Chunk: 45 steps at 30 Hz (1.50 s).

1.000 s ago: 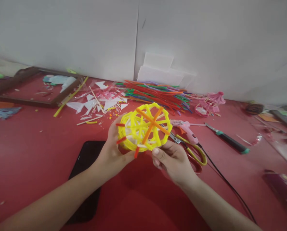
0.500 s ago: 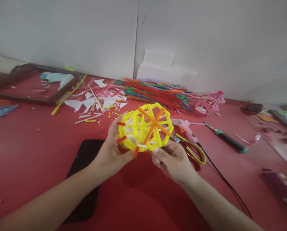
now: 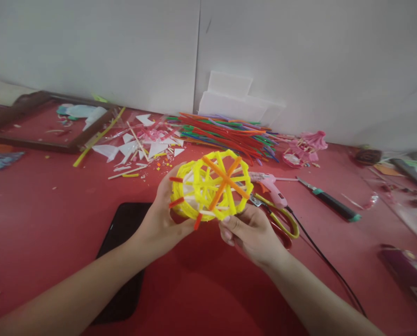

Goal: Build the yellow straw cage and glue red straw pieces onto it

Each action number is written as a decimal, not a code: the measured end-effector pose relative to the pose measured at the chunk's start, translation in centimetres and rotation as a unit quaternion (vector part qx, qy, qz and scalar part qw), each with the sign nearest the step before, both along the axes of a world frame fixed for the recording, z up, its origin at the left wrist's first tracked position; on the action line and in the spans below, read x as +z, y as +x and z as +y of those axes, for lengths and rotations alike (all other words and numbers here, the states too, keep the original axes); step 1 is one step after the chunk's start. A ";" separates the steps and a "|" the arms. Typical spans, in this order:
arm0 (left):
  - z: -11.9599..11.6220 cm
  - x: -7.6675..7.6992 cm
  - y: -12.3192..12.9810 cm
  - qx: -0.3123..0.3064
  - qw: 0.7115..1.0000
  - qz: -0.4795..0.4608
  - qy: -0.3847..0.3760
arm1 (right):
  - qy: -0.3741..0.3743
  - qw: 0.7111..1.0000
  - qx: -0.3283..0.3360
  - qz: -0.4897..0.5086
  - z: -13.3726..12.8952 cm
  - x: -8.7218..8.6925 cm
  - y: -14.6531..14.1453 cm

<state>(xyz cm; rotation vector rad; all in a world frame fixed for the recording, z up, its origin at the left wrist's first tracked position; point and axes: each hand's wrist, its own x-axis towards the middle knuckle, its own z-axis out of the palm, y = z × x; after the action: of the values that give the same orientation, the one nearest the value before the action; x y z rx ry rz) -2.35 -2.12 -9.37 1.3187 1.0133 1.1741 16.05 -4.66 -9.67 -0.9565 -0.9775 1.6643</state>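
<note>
Between both hands is a yellow pipe-cleaner model (image 3: 210, 186), shaped like a small round cage, raised above the red table. Orange pipe cleaners cross over its right face, and short red pieces stick out at its left side. My left hand (image 3: 164, 210) wraps round its left and lower side, the far fingers hidden behind it. With thumb and fingers, my right hand (image 3: 246, 228) pinches the lower right rim. Just beyond the right hand lie yellow-handled scissors (image 3: 285, 221) and a pink glue gun (image 3: 273, 189).
Under my left forearm lies a black phone-like slab (image 3: 124, 261). Colourful pipe cleaners (image 3: 225, 135) are heaped by the wall, beside white scraps (image 3: 128, 147). A dark wooden frame (image 3: 75, 142) lies left; a craft knife (image 3: 334, 204) and a purple box (image 3: 406, 270) lie right.
</note>
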 end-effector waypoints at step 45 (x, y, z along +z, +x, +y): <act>0.3 -1.1 -0.5 -0.025 0.994 0.048 0.098 | -0.042 0.999 0.001 0.009 0.0 0.7 -0.2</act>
<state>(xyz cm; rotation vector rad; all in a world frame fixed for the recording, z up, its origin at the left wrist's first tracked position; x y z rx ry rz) -2.85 -1.80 -10.51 1.5595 0.9457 1.2054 15.86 -4.71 -8.95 -0.9948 -0.9042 1.7240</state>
